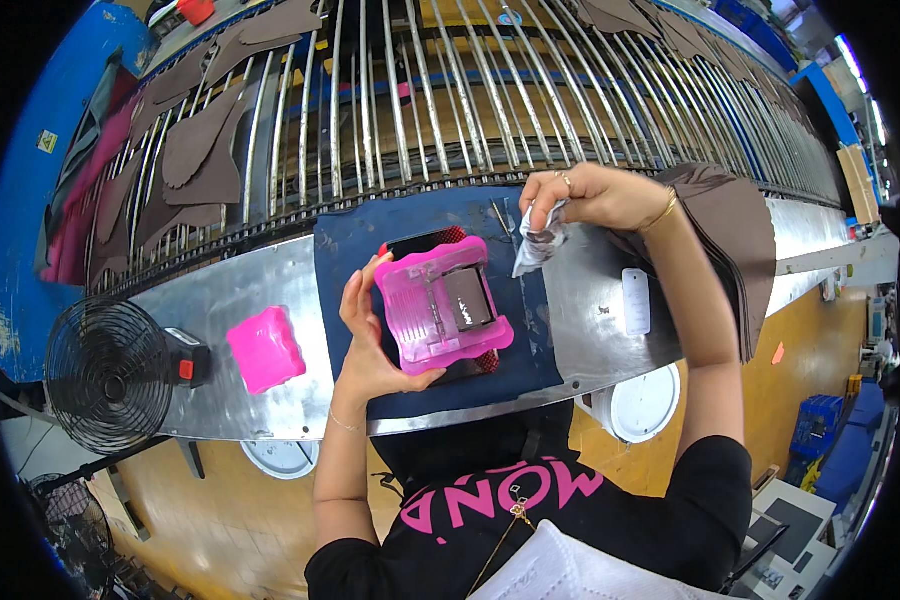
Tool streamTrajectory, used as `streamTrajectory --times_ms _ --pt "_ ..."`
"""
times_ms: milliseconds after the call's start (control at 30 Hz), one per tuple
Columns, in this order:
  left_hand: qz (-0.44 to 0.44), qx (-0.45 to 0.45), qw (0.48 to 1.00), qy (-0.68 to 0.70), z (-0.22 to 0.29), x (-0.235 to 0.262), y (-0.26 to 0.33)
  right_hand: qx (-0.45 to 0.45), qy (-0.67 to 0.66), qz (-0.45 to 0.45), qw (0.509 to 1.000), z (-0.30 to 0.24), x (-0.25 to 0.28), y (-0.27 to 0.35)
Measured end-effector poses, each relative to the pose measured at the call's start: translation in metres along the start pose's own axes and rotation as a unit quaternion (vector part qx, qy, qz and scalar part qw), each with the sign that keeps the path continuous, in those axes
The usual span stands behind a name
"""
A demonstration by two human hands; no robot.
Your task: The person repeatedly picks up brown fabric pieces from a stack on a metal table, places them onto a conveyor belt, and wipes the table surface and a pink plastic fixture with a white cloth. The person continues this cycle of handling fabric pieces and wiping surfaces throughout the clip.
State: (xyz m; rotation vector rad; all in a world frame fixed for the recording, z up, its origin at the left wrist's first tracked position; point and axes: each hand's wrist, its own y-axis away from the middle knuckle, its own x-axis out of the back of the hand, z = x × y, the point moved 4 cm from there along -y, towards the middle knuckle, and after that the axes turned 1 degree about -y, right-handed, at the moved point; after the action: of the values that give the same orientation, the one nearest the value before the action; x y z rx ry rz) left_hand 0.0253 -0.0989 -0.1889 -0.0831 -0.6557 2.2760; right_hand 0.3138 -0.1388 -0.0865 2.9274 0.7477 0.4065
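Observation:
My left hand [372,345] is closed round the left side of a translucent pink plastic frame [420,315], thumb at its lower edge and fingers at its upper left. Set in the frame's right part is a dark panel [467,299] with white print. Beneath the frame shows a black item with red mesh ends [485,362], mostly hidden. Up and to the right of the frame, my right hand [590,196] pinches a crumpled white wipe [536,248] with dark smudges, which hangs above the dark blue mat [410,402]. The frame rests over this mat.
On the metal table [210,280] lie a pink scalloped plastic piece [266,350] and a black fan [112,375] at the left. A stack of brown cut pieces [740,225] and a white tag [636,302] are at the right. Beyond runs a rod conveyor [450,95] carrying brown pieces.

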Motion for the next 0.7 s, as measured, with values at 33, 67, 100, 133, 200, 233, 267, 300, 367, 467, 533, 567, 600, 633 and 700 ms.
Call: streamTrajectory --times_ms 33,67,100,133,200,233,267,300,367,467,533,567,600,633,700 --pt "-0.002 -0.001 1.000 -0.016 0.000 0.001 0.000 -0.019 -0.020 0.048 0.998 0.018 -0.004 0.004" --pt "-0.005 -0.001 0.999 -0.032 0.001 0.002 0.001 -0.044 -0.062 0.096 0.992 0.039 -0.008 0.005" --pt "-0.005 -0.003 0.999 -0.047 0.002 0.004 0.000 -0.067 -0.100 0.143 0.982 0.055 -0.011 0.003" --pt "-0.004 0.000 0.999 -0.044 0.002 0.004 0.002 -0.088 -0.154 0.164 0.970 0.066 -0.017 0.000" --pt "-0.004 0.002 0.999 -0.039 0.002 0.003 0.001 -0.034 0.006 0.206 0.978 0.082 -0.020 -0.007" --pt "-0.005 0.000 0.999 -0.048 0.002 0.002 0.000 0.008 0.097 0.227 0.969 0.087 -0.025 -0.014" --pt "-0.008 -0.003 0.998 -0.057 0.003 0.001 0.000 -0.020 0.157 0.263 0.952 0.091 -0.033 -0.019" --pt "-0.010 -0.005 0.998 -0.066 0.003 0.000 0.000 -0.002 0.195 0.285 0.938 0.090 -0.042 -0.022" --pt "-0.007 0.003 0.999 -0.045 0.001 0.003 0.002 0.030 0.273 0.330 0.903 0.086 -0.060 -0.028" --pt "-0.001 0.017 1.000 -0.017 0.001 0.002 0.004 0.040 0.284 0.344 0.894 0.090 -0.074 -0.026" --pt "-0.002 0.020 1.000 -0.008 0.000 0.003 0.004 0.023 0.284 0.312 0.906 0.090 -0.077 -0.022" --pt "-0.004 0.019 1.000 -0.008 -0.001 0.003 0.005 0.007 0.314 0.311 0.897 0.088 -0.079 -0.018" --pt "-0.007 0.018 1.000 -0.008 -0.001 0.004 0.004 -0.010 0.343 0.310 0.887 0.085 -0.083 -0.013" --pt "-0.003 0.022 1.000 0.003 0.000 0.003 0.004 -0.027 0.373 0.308 0.875 0.078 -0.084 -0.008" --pt "0.004 0.031 0.999 0.024 0.002 0.003 0.004 -0.033 0.280 0.307 0.909 0.075 -0.080 0.003"
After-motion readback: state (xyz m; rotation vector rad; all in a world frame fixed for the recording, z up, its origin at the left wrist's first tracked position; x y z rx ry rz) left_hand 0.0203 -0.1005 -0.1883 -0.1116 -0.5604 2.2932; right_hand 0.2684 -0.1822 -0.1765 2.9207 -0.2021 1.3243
